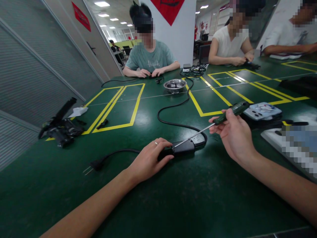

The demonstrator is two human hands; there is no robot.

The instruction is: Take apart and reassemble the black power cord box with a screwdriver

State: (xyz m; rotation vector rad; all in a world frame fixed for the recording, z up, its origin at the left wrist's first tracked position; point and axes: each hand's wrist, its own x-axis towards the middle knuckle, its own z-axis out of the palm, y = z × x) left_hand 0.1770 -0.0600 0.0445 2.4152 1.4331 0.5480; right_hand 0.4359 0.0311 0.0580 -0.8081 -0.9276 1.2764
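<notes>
My left hand [151, 158] is closed round the left end of a black power adapter [184, 147], which lies flat on the green table. A cord with a two-pin plug [96, 164] runs out to the left from under that hand. Between the thumb and fingers of my right hand [232, 132] is a screwdriver [226, 115] with a dark green handle. Its long shaft slants down to the left, and the tip meets the adapter's top beside my left fingertips. A black cable [170, 124] curves away from the adapter's right end.
A metal bowl [174, 86] holding small dark parts stands farther back. Black parts [64, 132] are heaped at the left. On the right lie a phone [264, 110] and a white-edged object [277, 138]. Yellow tape [135, 109] marks the table. Other people sit across it.
</notes>
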